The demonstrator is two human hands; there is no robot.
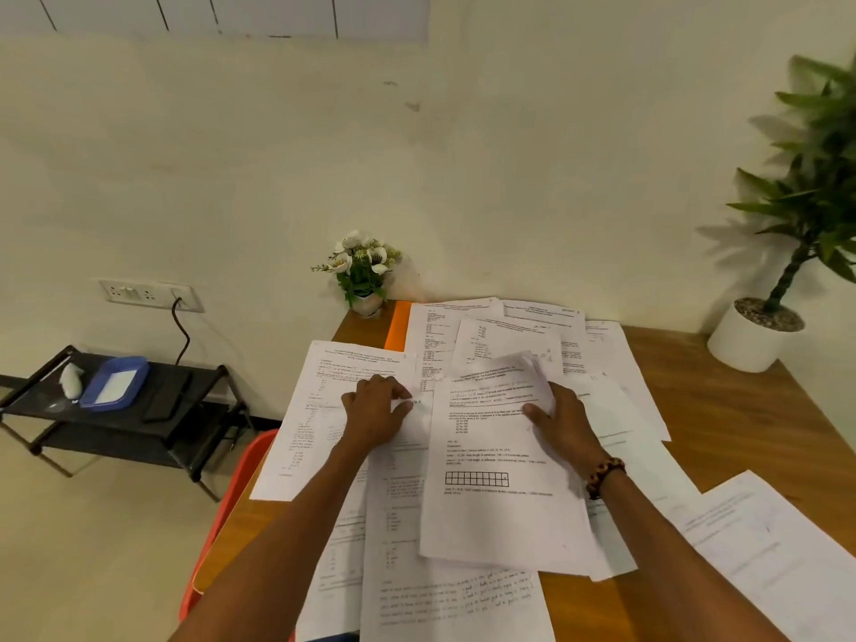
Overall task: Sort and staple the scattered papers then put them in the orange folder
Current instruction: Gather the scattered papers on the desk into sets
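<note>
Several printed white papers (491, 461) lie scattered and overlapping across the wooden table (741, 410). My left hand (377, 410) rests on the sheets at the left and pinches the edge of a page between its fingers and thumb. My right hand (563, 421) grips the crumpled upper right corner of the top sheet, which is lifted slightly. A beaded bracelet circles that wrist. The orange folder (399, 324) lies at the far left of the table, mostly hidden under papers. No stapler is in view.
A small pot of white flowers (366, 271) stands at the table's far left corner. A large potted plant (759, 331) stands at the far right. A red chair (231, 493) is beside the table's left edge; a black rack (116, 400) with a blue tray stands further left.
</note>
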